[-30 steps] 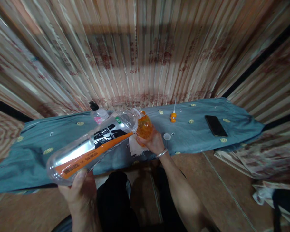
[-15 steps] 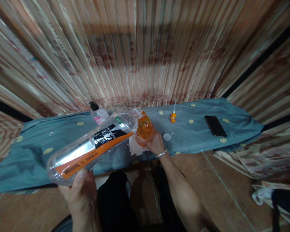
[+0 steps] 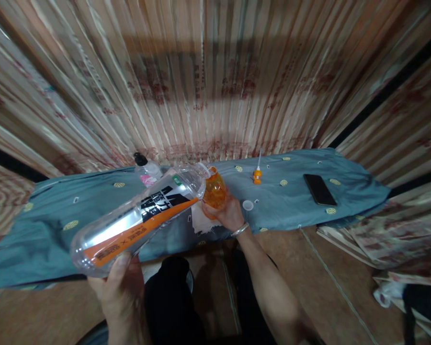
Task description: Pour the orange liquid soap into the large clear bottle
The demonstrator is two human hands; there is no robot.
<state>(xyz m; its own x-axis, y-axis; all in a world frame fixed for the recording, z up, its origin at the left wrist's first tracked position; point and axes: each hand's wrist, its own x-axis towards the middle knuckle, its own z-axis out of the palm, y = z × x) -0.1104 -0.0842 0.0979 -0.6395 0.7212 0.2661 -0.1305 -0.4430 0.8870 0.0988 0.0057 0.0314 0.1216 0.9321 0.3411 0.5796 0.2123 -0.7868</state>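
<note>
A large clear plastic bottle [image 3: 136, 220] with a silver, black and orange label lies tilted across the view, its neck toward the right. My left hand [image 3: 120, 278] is closed around its base end. The bottle's mouth is at the opening of a small orange translucent bottle [image 3: 215, 189]; whether liquid passes between them I cannot make out. My right hand [image 3: 228, 211], with a bracelet at the wrist, is wrapped round the orange bottle from the right. Below that bottle lies a white tissue [image 3: 203, 224]. An orange spray head [image 3: 257, 176] with a thin tube lies farther right.
A teal patterned cloth [image 3: 290, 211] covers the narrow table. On it are a black phone [image 3: 319, 189], a round whitish cap [image 3: 247, 205] and a pink-and-clear bottle with a black top [image 3: 147, 171]. A striped curtain [image 3: 215, 86] hangs right behind.
Both hands and both bottles hold nearly the same position. The view has shifted very slightly.
</note>
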